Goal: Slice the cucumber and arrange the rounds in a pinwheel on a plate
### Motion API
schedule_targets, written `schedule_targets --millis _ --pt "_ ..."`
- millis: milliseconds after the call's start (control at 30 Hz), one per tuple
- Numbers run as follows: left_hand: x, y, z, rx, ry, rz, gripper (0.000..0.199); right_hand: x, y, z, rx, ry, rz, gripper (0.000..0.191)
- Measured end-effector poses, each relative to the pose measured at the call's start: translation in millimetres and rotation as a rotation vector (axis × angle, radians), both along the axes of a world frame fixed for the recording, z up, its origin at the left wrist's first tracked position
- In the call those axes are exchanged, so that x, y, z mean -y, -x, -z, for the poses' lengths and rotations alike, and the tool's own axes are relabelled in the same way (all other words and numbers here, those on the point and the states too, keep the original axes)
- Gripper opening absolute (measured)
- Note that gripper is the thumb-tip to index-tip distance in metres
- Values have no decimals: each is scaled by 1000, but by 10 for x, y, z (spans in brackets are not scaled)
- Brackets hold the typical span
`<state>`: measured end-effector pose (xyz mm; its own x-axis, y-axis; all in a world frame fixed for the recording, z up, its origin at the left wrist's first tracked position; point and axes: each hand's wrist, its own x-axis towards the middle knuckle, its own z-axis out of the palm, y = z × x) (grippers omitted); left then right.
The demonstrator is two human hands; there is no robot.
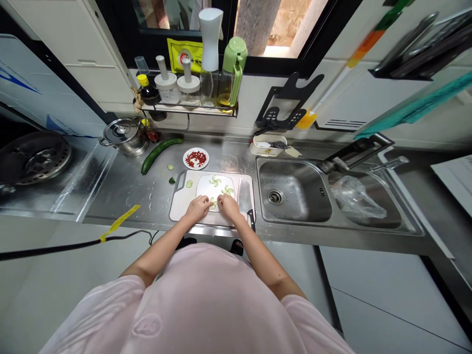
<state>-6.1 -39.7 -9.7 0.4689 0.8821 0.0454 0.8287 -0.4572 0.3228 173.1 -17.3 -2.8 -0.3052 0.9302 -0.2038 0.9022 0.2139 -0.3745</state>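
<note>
A squarish white plate (205,183) lies on a pale cutting board (180,205). Cucumber slices (215,181) are fanned on it in several pinwheel groups. Over the plate's near left edge, my left hand (199,207) is closed, its fingertips on a cucumber slice of the nearest group. Across that group, my right hand (228,206) has its fingers pinched together; whatever is between them is too small to make out. A cleaver (244,193) rests on the board's right side, its black handle towards me. Loose cucumber slices (189,184) sit at the board's upper left.
Behind the board stands a small plate (185,162) of chopped red pieces. A whole cucumber (159,153) and a lidded pot (125,137) are at the left. To the right is a steel sink (295,189). A seasoning rack (199,109) hangs above.
</note>
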Motion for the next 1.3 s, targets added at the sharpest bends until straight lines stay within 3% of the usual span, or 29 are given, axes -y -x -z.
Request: schedule_targets --millis 600,733,833,1000,1133,1300 --pt "9 17 12 -8 -33 17 30 19 53 -35 23 22 4 21" --pt "28 23 27 69 -56 -8 34 61 42 -75 -90 -71 54 19" --pt "44 55 23 173 -67 -114 37 118 -11 -118 -265 -215 120 21" --pt "5 245 23 372 -82 -410 32 229 -188 -207 -534 -409 257 25" --pt "-63 480 55 437 -117 -587 29 301 -347 -257 -606 -477 343 24" --pt "-105 676 97 419 -124 -695 30 338 -456 -271 -619 -501 367 22"
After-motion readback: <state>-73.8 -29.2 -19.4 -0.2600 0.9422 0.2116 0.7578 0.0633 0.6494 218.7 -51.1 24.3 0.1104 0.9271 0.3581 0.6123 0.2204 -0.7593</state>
